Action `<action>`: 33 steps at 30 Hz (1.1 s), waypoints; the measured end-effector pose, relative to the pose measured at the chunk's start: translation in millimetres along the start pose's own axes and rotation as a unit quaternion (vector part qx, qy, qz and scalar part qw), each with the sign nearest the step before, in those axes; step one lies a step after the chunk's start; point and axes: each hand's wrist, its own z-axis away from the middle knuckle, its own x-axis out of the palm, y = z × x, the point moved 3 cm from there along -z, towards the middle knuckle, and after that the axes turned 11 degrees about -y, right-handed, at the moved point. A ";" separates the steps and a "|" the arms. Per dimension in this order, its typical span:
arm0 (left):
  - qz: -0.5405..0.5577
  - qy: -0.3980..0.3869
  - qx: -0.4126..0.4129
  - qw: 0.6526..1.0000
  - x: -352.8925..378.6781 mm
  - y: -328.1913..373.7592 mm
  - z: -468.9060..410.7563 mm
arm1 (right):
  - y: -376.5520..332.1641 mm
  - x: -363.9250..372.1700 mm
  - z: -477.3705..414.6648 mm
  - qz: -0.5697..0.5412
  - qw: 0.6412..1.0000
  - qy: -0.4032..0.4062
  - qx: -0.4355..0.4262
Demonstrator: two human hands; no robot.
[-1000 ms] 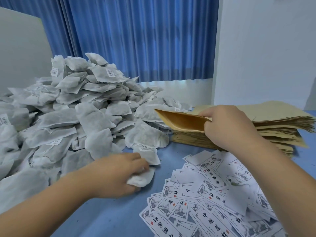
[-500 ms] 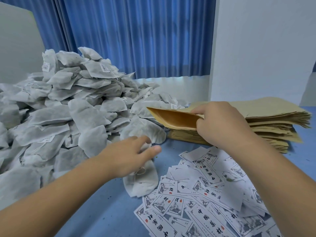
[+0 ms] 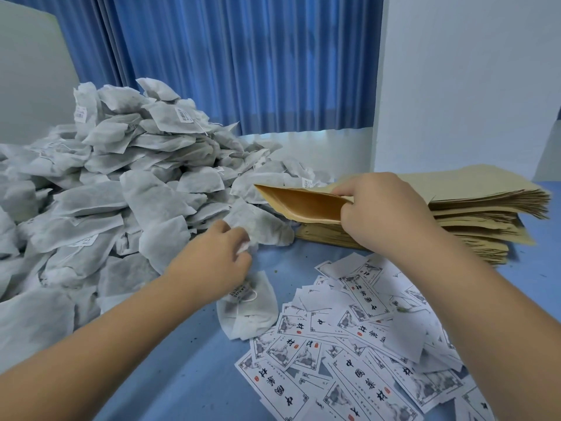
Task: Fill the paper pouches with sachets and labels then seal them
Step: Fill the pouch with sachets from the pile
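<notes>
A big heap of grey-white sachets [image 3: 127,183] fills the left of the blue table. My left hand [image 3: 218,253] pinches the corner of one sachet [image 3: 261,226] at the heap's near right edge. Another sachet [image 3: 249,311] lies loose on the table just below that hand. My right hand [image 3: 379,211] grips a brown paper pouch [image 3: 303,205], holding its mouth wide open toward the left. The pouch hangs just above a stack of flat pouches [image 3: 479,214]. Printed paper labels [image 3: 358,344] lie scattered in front of the stack.
A blue curtain [image 3: 243,62] hangs behind the table, with a white wall [image 3: 470,86] at the right and a pale board [image 3: 27,80] at the far left. Bare blue table surface [image 3: 188,369] shows between my forearms.
My left hand let go of the first sachet, which now lies on the table, and reached forward to pinch another at the heap's edge. My right hand kept the pouch open.
</notes>
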 end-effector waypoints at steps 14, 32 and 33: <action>-0.107 -0.316 -0.209 0.919 23.5 24.2 4.1 | -4.5 3.7 2.3 0.003 1.000 -0.017 0.003; -0.156 -0.274 -0.201 0.927 7.7 9.8 41.1 | -3.7 9.0 0.2 0.019 1.000 -0.007 0.004; -0.165 -0.283 -0.201 0.923 5.2 9.3 41.3 | -3.9 9.0 0.5 0.021 1.000 -0.007 0.004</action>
